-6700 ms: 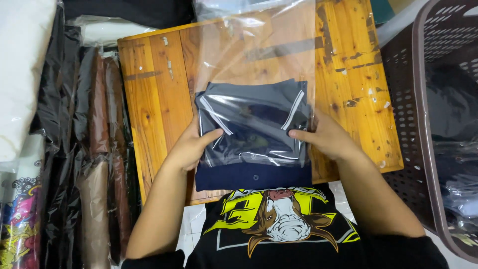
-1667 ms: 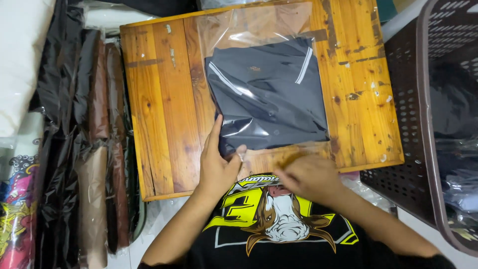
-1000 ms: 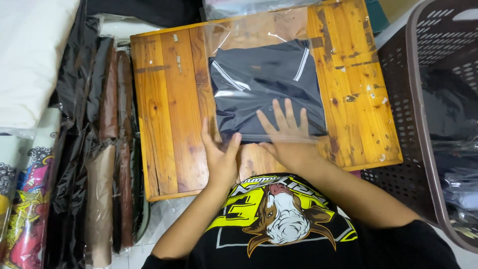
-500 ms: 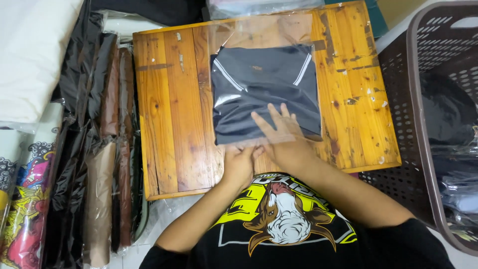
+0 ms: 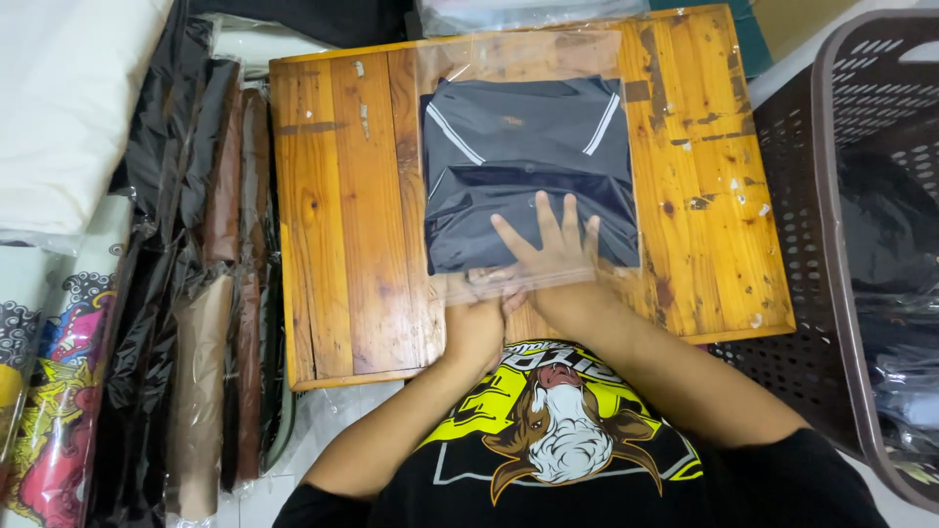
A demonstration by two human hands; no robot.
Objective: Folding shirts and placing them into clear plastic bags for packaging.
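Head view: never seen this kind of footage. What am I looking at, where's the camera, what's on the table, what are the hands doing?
No machine here: a person works with bare hands, and the camera sits on their head, looking straight down. A wooden table carries a folded dark shirt with white collar stripes inside a clear plastic bag. The right hand lies flat, fingers spread, pressing the near end of the bagged shirt. The left hand rests at the bag's near edge, partly under the right. More bagged clothes are stacked left; a brown perforated basket stands right.

Bagged shirt on table, basket right, wrapped rolls left
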